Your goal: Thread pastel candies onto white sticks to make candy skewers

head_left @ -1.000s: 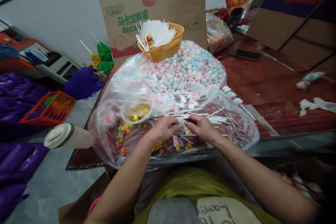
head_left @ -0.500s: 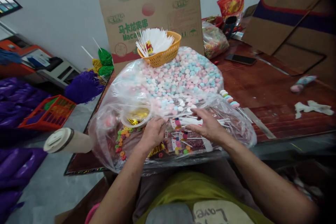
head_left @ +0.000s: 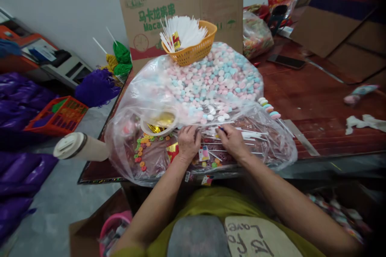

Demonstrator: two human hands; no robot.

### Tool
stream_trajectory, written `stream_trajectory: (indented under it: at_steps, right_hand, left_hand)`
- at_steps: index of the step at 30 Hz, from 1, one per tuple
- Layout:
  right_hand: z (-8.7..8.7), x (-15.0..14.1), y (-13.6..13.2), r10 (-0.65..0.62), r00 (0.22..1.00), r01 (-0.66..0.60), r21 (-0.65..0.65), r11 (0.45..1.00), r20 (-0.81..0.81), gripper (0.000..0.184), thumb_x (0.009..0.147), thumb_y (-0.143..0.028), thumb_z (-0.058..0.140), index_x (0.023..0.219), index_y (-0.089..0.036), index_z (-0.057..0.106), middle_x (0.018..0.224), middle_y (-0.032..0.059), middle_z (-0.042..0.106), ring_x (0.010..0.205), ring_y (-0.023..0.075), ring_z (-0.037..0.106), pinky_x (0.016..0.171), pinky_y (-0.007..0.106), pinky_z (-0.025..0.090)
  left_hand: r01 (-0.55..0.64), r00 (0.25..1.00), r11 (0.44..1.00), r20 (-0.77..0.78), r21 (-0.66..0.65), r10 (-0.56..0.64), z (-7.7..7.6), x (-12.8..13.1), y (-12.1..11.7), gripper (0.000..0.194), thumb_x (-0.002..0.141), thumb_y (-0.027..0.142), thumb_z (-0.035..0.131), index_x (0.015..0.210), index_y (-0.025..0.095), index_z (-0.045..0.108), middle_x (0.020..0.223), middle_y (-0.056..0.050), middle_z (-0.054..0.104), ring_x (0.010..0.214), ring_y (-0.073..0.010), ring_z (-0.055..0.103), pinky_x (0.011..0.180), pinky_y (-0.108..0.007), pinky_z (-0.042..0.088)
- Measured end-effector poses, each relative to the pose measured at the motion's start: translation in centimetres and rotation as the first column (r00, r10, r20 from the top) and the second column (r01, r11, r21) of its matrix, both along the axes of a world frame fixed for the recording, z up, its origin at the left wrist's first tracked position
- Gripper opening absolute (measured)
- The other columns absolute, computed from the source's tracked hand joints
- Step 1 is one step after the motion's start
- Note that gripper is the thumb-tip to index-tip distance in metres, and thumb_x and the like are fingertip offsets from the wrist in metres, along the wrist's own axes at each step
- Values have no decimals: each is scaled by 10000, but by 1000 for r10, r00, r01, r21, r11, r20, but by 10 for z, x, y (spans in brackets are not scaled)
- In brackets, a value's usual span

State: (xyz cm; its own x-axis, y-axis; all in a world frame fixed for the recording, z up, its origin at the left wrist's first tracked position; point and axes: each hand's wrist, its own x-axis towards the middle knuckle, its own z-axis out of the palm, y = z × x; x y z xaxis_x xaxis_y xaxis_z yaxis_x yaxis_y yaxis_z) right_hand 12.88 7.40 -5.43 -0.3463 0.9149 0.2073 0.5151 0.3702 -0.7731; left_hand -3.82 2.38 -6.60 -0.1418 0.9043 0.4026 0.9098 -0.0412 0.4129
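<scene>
My left hand (head_left: 189,143) rests over the clear plastic sheet with its fingers curled down together; what they hold, if anything, is hidden. A red and gold wrapper (head_left: 172,151) lies beside it. My right hand (head_left: 233,141) pinches a small colourful piece (head_left: 221,129), too small to name, above white sticks (head_left: 253,134). Between the hands lies a small printed packet (head_left: 204,153). Several ring-shaped candies (head_left: 139,154) in orange, green and red lie left of my left hand, near a round tub (head_left: 171,129) holding gold wrappers (head_left: 156,128).
Behind the hands, a large plastic bag of pastel candies (head_left: 208,78) carries a yellow basket (head_left: 193,53) of white sticks. A lidded cup (head_left: 81,147) stands at the table's left edge. To the right are a metal ruler (head_left: 301,137), a candy skewer (head_left: 268,108) and a phone (head_left: 286,61).
My right hand has closed from spread fingers into a pinch. My left hand has moved slightly right, its fingers more curled. A printed packet now shows at the table's front edge; the view has tilted down.
</scene>
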Motion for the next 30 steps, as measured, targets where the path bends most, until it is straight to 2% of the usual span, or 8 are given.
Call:
stream_trajectory:
  at_steps: [7,10,12,16,21,25,28,30]
  right_hand:
    - [18,3,3,200,978,-202,30,979,56,312,826,-402,409,591,-197,421,564,-24,405,559,114,386,559,234,301]
    - [20,-7,8,314,945,-319,34,947,93,313,831,-401,405,604,-194,462,564,-21,423,565,115,400,568,231,322]
    - [22,-9,7,334,935,-341,42,939,120,282,832,-403,424,672,-189,517,603,-5,474,595,128,428,588,241,341]
    - [27,-9,-26,172,946,-218,147,965,273,266,833,-422,467,841,-175,566,760,62,561,702,173,487,646,279,368]
    - [19,-31,-88,495,652,-544,-100,833,574,139,808,-290,522,862,-182,590,893,76,601,765,183,548,594,256,378]
    - [14,-39,-87,549,611,-598,-121,792,570,162,841,-167,443,853,-194,602,865,39,605,748,140,555,614,229,387]
    - [23,-37,-68,527,665,-605,-31,795,530,200,874,-212,418,897,-199,616,997,65,588,879,150,533,725,249,396]
    - [31,-40,-56,426,708,-561,81,824,563,195,858,-278,457,898,-205,634,1180,108,517,1037,226,461,791,327,371]
  left_hand:
    - [235,959,961,126,147,-254,6,-7,2,520,684,201,531,1197,132,477,1161,-120,572,1084,-223,494,950,-363,334]
    - [319,931,943,151,97,-331,8,-6,0,414,659,177,519,1069,154,576,1000,-95,635,1005,-233,519,920,-388,336]
    - [305,913,951,270,53,-307,8,-6,0,242,702,169,497,902,173,633,843,-71,649,902,-216,544,888,-383,347]
    - [121,824,989,548,83,-147,4,-8,3,127,758,247,513,799,171,606,811,-55,623,853,-189,540,841,-338,380]
    - [-7,693,993,717,117,-79,2,-13,12,211,806,354,460,837,162,544,748,-14,583,722,-127,547,701,-246,437]
    - [-74,581,985,809,158,-87,27,-38,0,250,815,401,432,879,173,512,781,-7,587,691,-100,554,681,-227,457]
    - [63,502,993,857,99,-117,51,-69,-31,256,769,396,524,900,176,538,784,-1,598,675,-104,561,675,-238,465]
    - [223,646,970,760,-96,-73,59,-86,-52,229,769,356,531,880,161,580,777,-13,604,702,-127,566,685,-259,462]
